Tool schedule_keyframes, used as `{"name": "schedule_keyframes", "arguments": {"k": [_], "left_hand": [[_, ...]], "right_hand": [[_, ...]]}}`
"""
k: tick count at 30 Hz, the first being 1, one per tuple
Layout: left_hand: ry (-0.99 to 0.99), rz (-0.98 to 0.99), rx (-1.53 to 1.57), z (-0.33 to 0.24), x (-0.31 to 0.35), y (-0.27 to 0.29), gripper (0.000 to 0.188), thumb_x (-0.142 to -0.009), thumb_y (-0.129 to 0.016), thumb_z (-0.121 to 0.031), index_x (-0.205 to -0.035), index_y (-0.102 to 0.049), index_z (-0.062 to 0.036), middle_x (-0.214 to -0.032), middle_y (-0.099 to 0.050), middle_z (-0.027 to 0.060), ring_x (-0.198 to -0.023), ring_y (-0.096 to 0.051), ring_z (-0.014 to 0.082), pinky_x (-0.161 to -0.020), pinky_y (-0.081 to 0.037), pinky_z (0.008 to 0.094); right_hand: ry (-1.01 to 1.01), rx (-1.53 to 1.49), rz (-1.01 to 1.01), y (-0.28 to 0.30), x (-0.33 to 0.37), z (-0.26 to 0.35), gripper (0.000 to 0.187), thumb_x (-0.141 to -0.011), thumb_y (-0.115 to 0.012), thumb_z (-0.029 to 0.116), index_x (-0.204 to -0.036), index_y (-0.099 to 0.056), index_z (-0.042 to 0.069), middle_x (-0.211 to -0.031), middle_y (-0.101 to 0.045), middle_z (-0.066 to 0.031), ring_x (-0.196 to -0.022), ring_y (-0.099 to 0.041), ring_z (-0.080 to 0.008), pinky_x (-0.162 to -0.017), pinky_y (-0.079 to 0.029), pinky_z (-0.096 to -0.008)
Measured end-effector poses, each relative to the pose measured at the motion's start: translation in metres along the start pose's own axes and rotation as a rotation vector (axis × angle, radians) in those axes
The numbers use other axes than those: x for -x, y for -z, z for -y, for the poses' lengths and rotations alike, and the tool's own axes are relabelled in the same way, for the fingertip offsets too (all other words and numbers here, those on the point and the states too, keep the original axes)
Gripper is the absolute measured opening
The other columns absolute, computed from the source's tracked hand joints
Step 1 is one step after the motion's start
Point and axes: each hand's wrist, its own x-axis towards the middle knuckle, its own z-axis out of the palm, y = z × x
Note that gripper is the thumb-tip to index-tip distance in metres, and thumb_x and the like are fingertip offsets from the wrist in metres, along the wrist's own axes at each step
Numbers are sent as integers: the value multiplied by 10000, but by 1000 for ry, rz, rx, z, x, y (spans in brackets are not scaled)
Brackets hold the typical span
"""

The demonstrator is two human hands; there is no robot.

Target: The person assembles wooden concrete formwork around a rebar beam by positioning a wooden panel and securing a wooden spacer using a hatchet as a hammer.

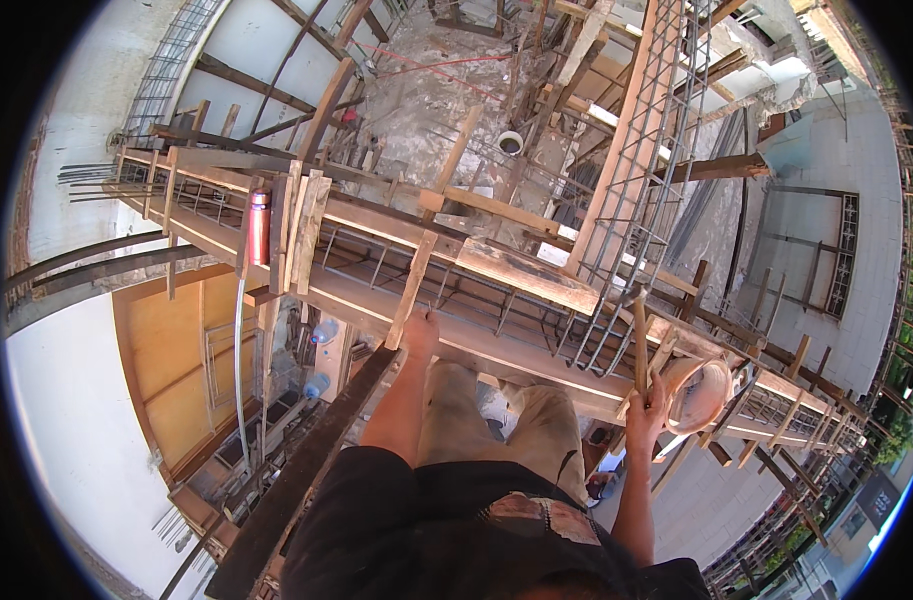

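Note:
My right hand (647, 402) is wrapped round the wooden handle of a hammer (640, 345), its head raised above the beam formwork. My left hand (421, 330) is closed at the near formwork board (476, 345), right beside the lower end of a short wooden strip (412, 290) that lies across the form. What its fingers pinch is too small to make out. Between the form's boards runs a steel rebar cage (506, 305). Close to my right hand is a round, pale bucket (698, 395).
A red metal bottle (259, 228) stands on the formwork at left. Another rebar cage (616, 215) joins from the far side. A dark timber (306, 465) slopes down beside my left arm. Far below lies a rubble-strewn floor (426, 110) with a bucket (510, 143).

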Motion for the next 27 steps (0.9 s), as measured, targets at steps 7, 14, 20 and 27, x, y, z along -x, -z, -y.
{"name": "schedule_keyframes", "arguments": {"k": [7, 14, 20, 27], "left_hand": [[216, -250, 26, -15, -119, -1, 327, -1037, -530, -329, -1030, -676, -37, -1037, -710, 255, -963, -689, 459, -841, -541, 564], [133, -263, 43, -7, -162, -32, 284, -1055, -503, -320, -1035, -629, -67, -1046, -693, 218, -959, -680, 443, -834, -546, 554], [144, -224, 182, -3, -160, -44, 245, -1048, -511, -301, -1047, -551, -60, -1043, -698, 208, -947, -684, 442, -808, -553, 547], [181, -177, 187, -4, -161, -40, 215, -1040, -534, -287, -1068, -540, -74, -1067, -691, 203, -929, -688, 454, -794, -554, 570]], "right_hand": [[533, 695, 406, -121, -30, 119, 504, -952, -652, 145, -1451, -598, 104, -949, -683, -225, -912, -710, -433, -787, -577, -528], [489, 1012, 495, -198, -33, 183, 491, -951, -615, 163, -1436, -576, 90, -1002, -696, -258, -864, -724, -448, -773, -594, -545], [383, 1096, 480, -236, -23, 226, 439, -914, -644, 136, -1350, -666, 97, -971, -710, -244, -879, -703, -447, -812, -564, -554], [418, 1120, 485, -243, -24, 233, 453, -908, -643, 136, -1359, -650, 98, -995, -717, -247, -867, -720, -458, -815, -583, -554]]}}
